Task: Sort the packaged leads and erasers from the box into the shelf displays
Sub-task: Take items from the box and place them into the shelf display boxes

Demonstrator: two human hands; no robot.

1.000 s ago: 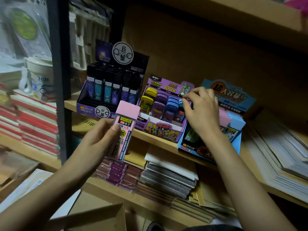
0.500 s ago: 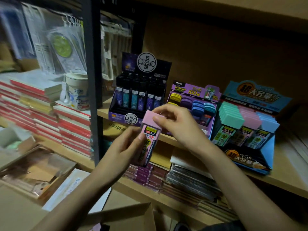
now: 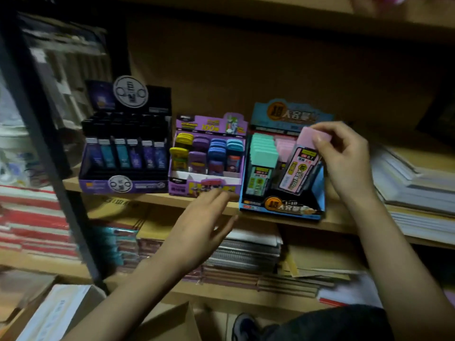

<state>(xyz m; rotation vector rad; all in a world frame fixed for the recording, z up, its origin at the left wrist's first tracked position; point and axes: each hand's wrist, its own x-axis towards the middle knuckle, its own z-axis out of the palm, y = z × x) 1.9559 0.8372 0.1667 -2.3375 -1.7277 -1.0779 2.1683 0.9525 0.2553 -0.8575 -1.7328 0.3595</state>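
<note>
Fingers (image 3: 323, 141) of right hand (image 3: 346, 156) pinch pink lead pack (image 3: 298, 169)

A wooden shelf (image 3: 157, 201) with a plain brown back panel (image 3: 270, 70) runs across the dimly lit scene, with another board (image 3: 270, 11) above it and a dark metal upright (image 3: 53, 168) slanting down the left. Spiral notebooks (image 3: 246, 254) lie stacked on the lower shelf. Red-and-white books (image 3: 29, 222) are piled far left and paper pads (image 3: 418, 188) far right.

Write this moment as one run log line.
right hand: pinches pink lead pack by cap, tilted over blue display | left hand: fingers straight, holds nothing | placing: not yet done
</note>
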